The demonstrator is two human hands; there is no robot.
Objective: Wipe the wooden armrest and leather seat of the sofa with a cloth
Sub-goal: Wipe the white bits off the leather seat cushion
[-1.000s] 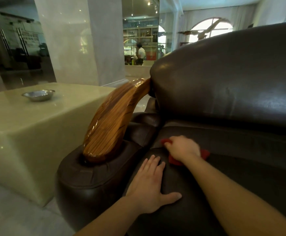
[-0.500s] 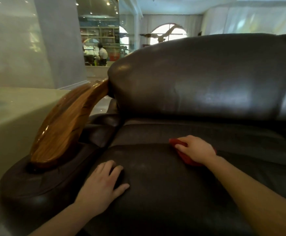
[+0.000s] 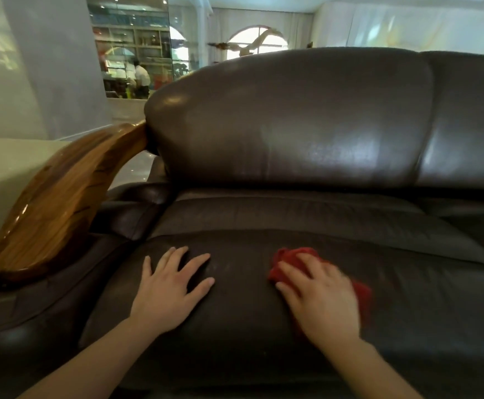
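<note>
A dark brown leather sofa fills the view, its seat cushion (image 3: 264, 326) in front of me. The glossy curved wooden armrest (image 3: 62, 197) rises at the left, joining the backrest (image 3: 307, 116). My right hand (image 3: 321, 298) presses a red cloth (image 3: 289, 257) flat on the seat, right of centre; most of the cloth is hidden under the palm. My left hand (image 3: 171, 286) lies flat on the seat with fingers spread, near the armrest, holding nothing.
A pale stone table (image 3: 2, 168) stands left of the armrest. A grey pillar (image 3: 48, 61) rises behind it. A person in a white shirt (image 3: 141, 79) stands far off by shelves. A second sofa section (image 3: 471, 125) continues to the right.
My right hand has slid the red cloth from the back left corner of the seat rightward and toward the front. The view has swung right; my left hand stays flat on the seat.
</note>
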